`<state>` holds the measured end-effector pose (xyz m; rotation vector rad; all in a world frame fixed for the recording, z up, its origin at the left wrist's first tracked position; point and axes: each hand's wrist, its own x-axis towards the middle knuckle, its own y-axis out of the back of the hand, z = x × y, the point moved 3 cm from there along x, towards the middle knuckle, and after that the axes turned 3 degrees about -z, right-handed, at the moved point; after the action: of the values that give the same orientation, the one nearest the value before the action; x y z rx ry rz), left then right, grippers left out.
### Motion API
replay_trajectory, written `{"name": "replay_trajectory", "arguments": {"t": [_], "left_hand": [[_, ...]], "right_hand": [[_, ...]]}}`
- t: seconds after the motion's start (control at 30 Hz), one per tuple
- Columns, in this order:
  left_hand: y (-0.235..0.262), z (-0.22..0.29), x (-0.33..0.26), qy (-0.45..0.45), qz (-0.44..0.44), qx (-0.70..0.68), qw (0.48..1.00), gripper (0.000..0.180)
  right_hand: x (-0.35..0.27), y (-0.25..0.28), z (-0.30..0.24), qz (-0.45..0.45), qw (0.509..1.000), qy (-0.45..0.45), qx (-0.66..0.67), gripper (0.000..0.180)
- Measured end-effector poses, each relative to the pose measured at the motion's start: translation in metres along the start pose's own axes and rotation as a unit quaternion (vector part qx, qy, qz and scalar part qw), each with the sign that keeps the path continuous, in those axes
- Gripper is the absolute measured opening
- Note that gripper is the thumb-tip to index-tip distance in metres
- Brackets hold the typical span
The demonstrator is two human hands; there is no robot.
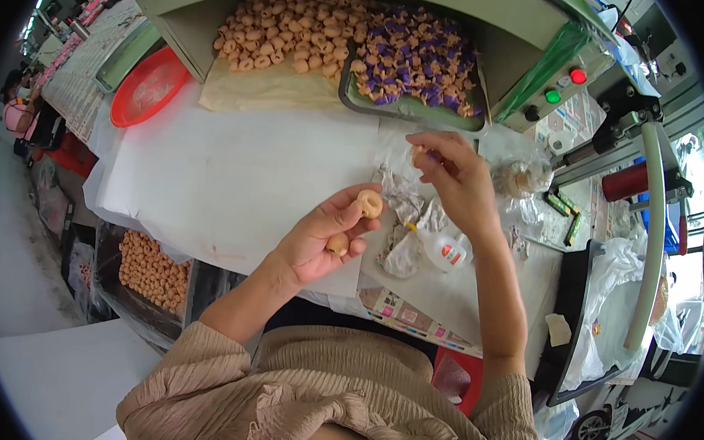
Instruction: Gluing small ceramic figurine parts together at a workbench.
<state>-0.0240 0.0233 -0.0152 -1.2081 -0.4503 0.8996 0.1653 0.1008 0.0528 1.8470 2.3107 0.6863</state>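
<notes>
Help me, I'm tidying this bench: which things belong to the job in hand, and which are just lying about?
Likely the job:
two beige pieces, left hand
small piece, right hand
beige heap
purple-and-beige pieces
white bottle

Probably lying about:
red dish
paper scrap

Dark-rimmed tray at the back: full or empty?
Mostly full: purple-and-tan pieces cover most of the tray, with a bare green strip showing along its near edge.

Lettering on the white bottle and printed paper cannot be read.
</notes>
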Motion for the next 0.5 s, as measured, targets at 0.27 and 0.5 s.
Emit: {"name": "replay_trajectory", "arguments": {"t": [0.27, 0.5], "left_hand": [[-0.013, -0.026, 0.016, -0.002, -0.016, 0.14, 0.99, 0.039], [-0.023, -0.042, 0.016, -0.035, 0.0, 0.243, 0.969, 0.033]], "right_hand": [[-0.086, 0.009, -0.013, -0.007, 0.996, -0.054, 0.074, 0.025], [-0.103, 0.021, -0.016, -0.024, 0.999, -0.022, 0.019, 0.019]]}}
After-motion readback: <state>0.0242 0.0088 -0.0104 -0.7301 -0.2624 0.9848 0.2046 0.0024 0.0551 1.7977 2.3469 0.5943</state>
